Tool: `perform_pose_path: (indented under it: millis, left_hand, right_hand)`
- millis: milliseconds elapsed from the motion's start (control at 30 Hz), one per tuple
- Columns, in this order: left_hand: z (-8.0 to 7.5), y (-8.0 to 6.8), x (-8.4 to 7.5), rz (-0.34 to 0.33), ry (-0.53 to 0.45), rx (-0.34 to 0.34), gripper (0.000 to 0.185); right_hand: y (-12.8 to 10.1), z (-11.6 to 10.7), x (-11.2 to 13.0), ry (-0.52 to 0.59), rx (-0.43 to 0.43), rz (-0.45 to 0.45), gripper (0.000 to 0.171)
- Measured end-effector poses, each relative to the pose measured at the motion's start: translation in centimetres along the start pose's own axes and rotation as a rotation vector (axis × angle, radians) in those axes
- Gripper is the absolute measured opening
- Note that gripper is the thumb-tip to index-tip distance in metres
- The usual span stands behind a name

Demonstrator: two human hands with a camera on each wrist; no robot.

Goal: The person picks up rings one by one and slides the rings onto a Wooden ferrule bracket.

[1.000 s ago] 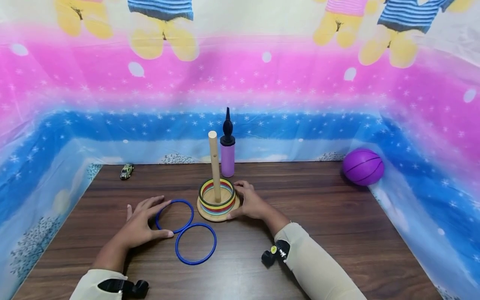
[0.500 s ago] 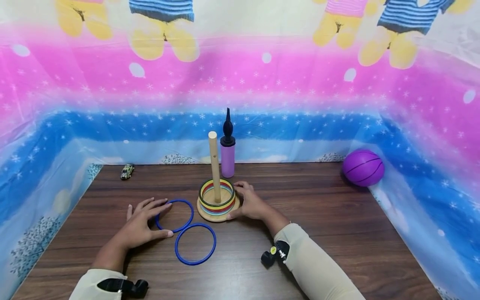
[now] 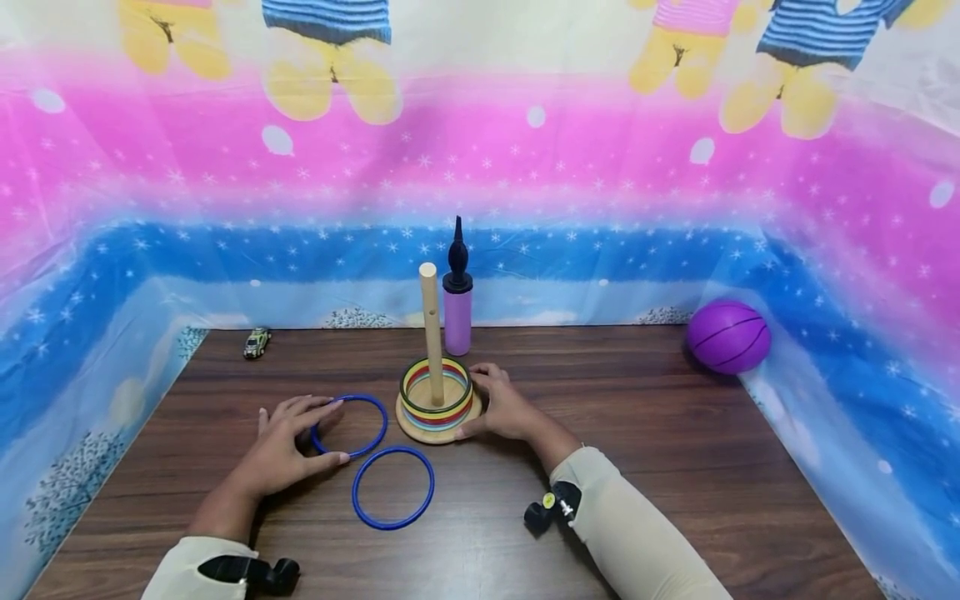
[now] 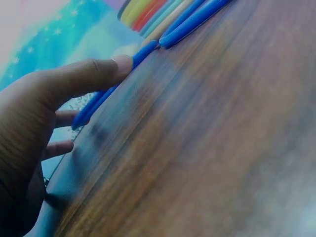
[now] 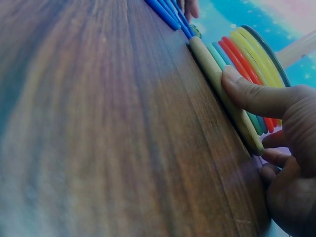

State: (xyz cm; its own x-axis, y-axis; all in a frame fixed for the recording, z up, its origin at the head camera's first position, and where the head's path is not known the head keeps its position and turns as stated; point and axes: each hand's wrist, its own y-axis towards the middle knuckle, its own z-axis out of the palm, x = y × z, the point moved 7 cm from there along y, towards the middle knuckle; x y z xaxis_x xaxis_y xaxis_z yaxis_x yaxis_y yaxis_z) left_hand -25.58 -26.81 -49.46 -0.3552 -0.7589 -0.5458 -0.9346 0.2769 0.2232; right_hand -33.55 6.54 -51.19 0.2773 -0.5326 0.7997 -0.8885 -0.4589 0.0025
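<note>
Left of centre in the head view, my left hand [image 3: 281, 450] pinches a blue ring [image 3: 386, 423] between thumb and fingers at its left side. The left wrist view shows the thumb on the near side of this ring [image 4: 94, 107], fingertips beyond. A second blue ring [image 3: 390, 527] lies flat on the table just in front. My right hand [image 3: 508, 408] grips the right edge of a round wooden base [image 3: 422, 435], thumb in front and fingers behind. An upright wooden peg [image 3: 432, 333] rises from it, with stacked coloured rings [image 5: 252, 74] around the peg, a black one on top.
A purple hand pump [image 3: 457, 321] stands right behind the peg. At the back right sits a purple ball [image 3: 729, 337], and a small toy car [image 3: 257, 342] is at the back left. A printed cloth [image 3: 570, 250] surrounds the brown wooden table [image 3: 637, 433].
The blue ring in my left hand has shifted slightly away from me, opening a small gap to the nearer ring. My right hand and the base keep their place.
</note>
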Motion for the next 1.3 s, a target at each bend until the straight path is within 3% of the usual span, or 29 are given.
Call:
perform_pose_path:
  millis: [533,800,1067,1300]
  left_hand:
    - [-0.9,-0.2,-0.6,0.086,-0.126,-0.189,0.074]
    - [-2.2,-0.4,-1.1,0.125,-0.172,-0.293,0.073]
    - [-4.2,1.9,-3.0,0.148,-0.144,-0.399,0.075]
    - [-5.5,3.6,-4.7,0.142,-0.200,-0.463,0.076]
  right_hand:
    - [0.0,0.1,-0.1,-0.008,0.008,-0.025,0.103]
    - [0.0,0.7,0.2,0.004,0.018,-0.018,0.102]
    - [0.0,0.1,0.1,0.011,0.006,-0.017,0.102]
    - [0.1,-0.1,-0.1,0.004,0.004,-0.019,0.102]
